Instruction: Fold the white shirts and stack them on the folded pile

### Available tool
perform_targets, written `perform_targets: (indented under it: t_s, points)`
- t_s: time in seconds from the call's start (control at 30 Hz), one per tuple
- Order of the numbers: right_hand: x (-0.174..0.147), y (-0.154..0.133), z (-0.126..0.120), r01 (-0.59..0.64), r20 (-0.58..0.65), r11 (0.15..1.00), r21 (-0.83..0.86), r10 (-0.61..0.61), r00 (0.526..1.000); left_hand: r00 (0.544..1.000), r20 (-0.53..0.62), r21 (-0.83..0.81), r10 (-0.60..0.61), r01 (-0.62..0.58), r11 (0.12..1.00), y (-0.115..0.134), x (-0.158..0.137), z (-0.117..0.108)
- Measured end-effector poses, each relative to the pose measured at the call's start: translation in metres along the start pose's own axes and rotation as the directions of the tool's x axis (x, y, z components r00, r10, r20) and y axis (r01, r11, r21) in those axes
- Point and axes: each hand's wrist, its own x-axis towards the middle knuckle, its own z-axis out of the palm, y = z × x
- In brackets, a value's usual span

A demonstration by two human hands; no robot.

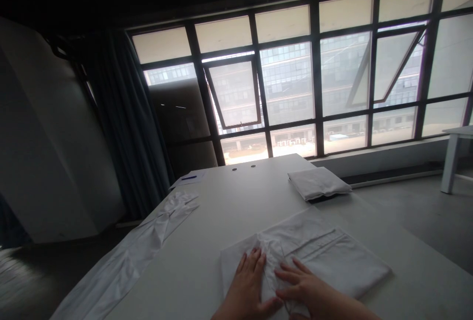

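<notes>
Head view: left hand and right hand rest open, palms down, gripping nothing, on folded white cloth, likely keeping its wrinkled layers flat against the counter; beyond, a folded bundle sits aside, probably leaving working room.

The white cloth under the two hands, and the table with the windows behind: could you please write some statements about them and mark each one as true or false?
1. The left hand and the right hand both touch the folded white cloth. True.
2. The right hand is raised well above the cloth. False: it rests on it.
3. A second folded cloth lies farther away, nearer to the windows. True.
4. The long crumpled cloth lies along the right edge of the table. False: it lies along the left edge.
5. All window panes are shut. False: two are tilted open.
</notes>
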Motion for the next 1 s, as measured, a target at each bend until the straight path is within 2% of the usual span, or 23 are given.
perform_targets:
  t_s: [0.07,0.1,0.17,0.2,0.23,0.3,0.33,0.37,0.4,0.47,0.63,0.77,0.87,1.0]
  points:
    - [0.001,0.008,-0.004,-0.082,-0.048,0.993,0.081,0.086,0.995,0.999,0.044,-0.022,0.001,0.0,1.0,-0.006,0.002,0.007]
    - [0.001,0.017,-0.007,-0.158,-0.105,0.985,0.066,0.164,0.981,0.998,0.058,-0.028,-0.004,0.006,1.0,-0.007,0.003,0.008]
    - [0.0,0.042,-0.013,-0.352,-0.259,0.935,-0.031,0.333,0.907,0.996,0.081,-0.034,-0.022,0.024,0.999,-0.006,0.002,0.006]
    - [-0.003,0.059,-0.017,-0.464,-0.333,0.881,-0.094,0.411,0.849,0.996,0.089,-0.038,-0.031,0.034,0.999,-0.005,0.002,0.005]
    - [-0.006,0.076,-0.022,-0.587,-0.415,0.796,-0.145,0.49,0.767,0.995,0.094,-0.045,-0.039,0.044,0.998,-0.004,0.001,0.003]
    - [-0.017,0.112,-0.03,-0.801,-0.537,0.564,-0.198,0.621,0.57,0.995,0.091,-0.067,-0.046,0.052,0.996,-0.002,0.0,0.0]
    - [-0.024,0.127,-0.034,-0.866,-0.563,0.457,-0.204,0.669,0.485,0.995,0.085,-0.08,-0.045,0.052,0.995,-0.002,-0.001,0.0]
    - [-0.03,0.141,-0.037,-0.899,-0.565,0.382,-0.214,0.702,0.433,0.996,0.082,-0.09,-0.044,0.051,0.995,-0.002,-0.001,-0.001]
    - [-0.036,0.153,-0.039,-0.911,-0.552,0.342,-0.229,0.725,0.411,0.996,0.082,-0.097,-0.043,0.05,0.994,-0.003,-0.001,-0.001]
    - [-0.044,0.169,-0.042,-0.906,-0.504,0.345,-0.245,0.753,0.423,0.995,0.09,-0.102,-0.042,0.051,0.993,-0.004,-0.002,-0.002]
    - [-0.046,0.182,-0.045,-0.871,-0.402,0.463,-0.168,0.774,0.489,0.98,0.192,-0.084,-0.049,0.066,0.994,-0.001,-0.003,-0.012]
    - [-0.046,0.183,-0.052,-0.813,-0.391,0.575,-0.093,0.73,0.561,0.966,0.254,-0.105,-0.037,0.065,0.992,-0.002,-0.004,-0.021]
    - [-0.051,0.185,-0.056,-0.831,-0.374,0.555,-0.024,0.766,0.522,0.968,0.251,-0.128,-0.006,0.039,0.991,-0.005,-0.006,-0.024]
    - [-0.055,0.188,-0.055,-0.867,-0.344,0.498,-0.02,0.811,0.473,0.973,0.229,-0.135,0.029,0.002,0.991,-0.007,-0.011,-0.026]
